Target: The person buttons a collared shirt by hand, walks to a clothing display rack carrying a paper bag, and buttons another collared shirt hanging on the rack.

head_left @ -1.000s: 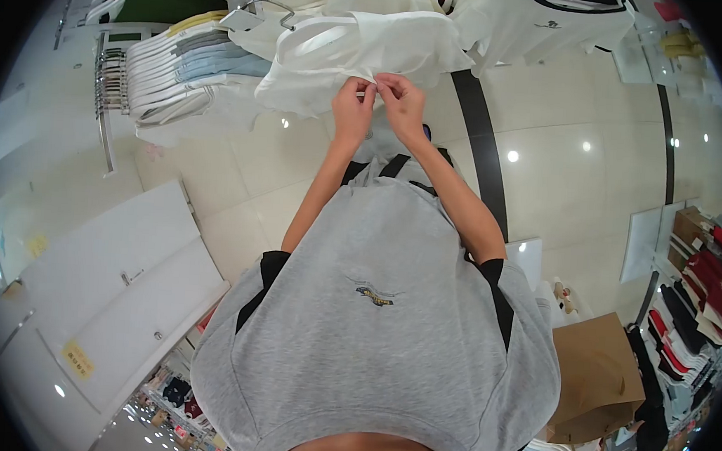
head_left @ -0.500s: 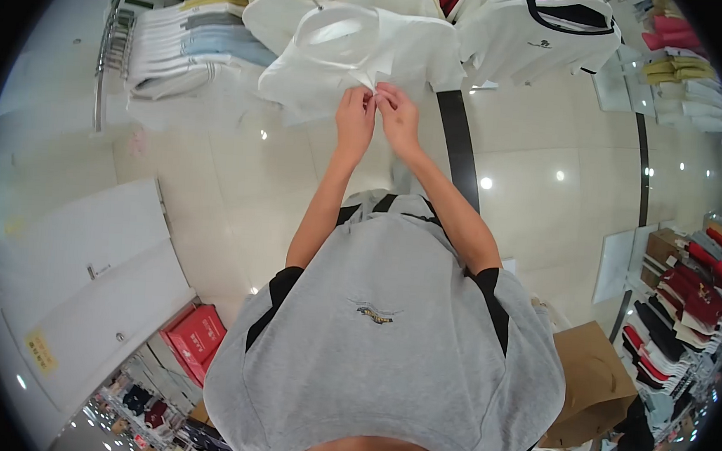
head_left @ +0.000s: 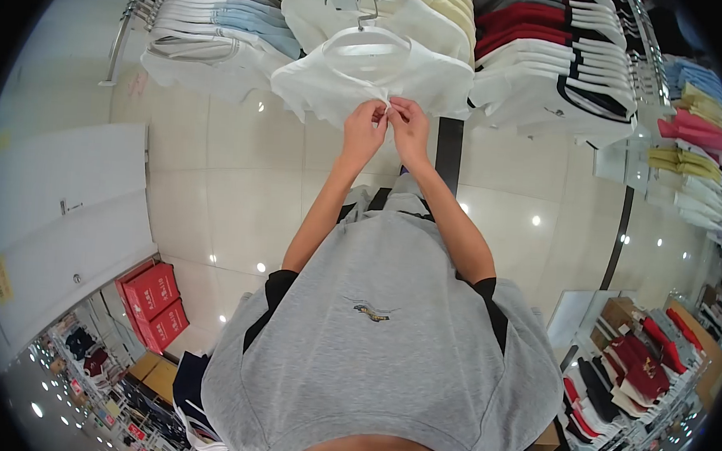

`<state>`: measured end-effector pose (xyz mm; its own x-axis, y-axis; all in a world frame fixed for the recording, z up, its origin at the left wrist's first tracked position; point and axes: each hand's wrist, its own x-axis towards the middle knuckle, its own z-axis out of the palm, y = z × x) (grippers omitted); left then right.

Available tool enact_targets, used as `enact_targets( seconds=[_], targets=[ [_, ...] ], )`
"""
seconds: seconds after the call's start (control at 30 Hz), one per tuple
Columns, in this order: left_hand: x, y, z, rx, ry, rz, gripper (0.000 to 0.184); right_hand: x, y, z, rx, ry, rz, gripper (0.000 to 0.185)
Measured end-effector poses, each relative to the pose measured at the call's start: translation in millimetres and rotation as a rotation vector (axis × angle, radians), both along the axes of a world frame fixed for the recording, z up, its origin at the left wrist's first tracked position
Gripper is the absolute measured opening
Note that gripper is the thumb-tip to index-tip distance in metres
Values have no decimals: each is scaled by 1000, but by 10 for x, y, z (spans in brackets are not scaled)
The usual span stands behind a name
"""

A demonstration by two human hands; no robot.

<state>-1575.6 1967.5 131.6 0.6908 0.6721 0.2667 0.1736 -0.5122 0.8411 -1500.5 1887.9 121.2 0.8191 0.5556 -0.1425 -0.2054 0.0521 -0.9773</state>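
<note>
A white shirt [head_left: 337,82] hangs on a white hanger [head_left: 366,49] whose metal hook goes up to the rack at the top middle. My left hand [head_left: 365,131] pinches the shirt's front just below the collar. Right beside it, my right hand [head_left: 409,132] pinches the same spot, with its fingertips almost touching those of the left. The fabric is drawn to a small peak between the fingers. What exactly lies between the fingertips is too small to make out.
White and blue shirts [head_left: 249,33] hang on the left, white and dark red ones [head_left: 536,63] on the right. A white cabinet [head_left: 66,174] stands at the left, near red boxes [head_left: 158,300]. Folded clothes [head_left: 695,163] lie at the far right.
The view has turned, bringing more of the racks and the red boxes into sight. Both hands stay pinched at the shirt's front, and the collar sits more upright around its hanger.
</note>
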Motion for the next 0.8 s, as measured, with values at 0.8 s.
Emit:
enact_targets(
  seconds=[0.8],
  targets=[
    [-32, 758, -140, -211, -48, -209, 15, 35, 537, -79, 27, 32, -22, 31]
  ],
)
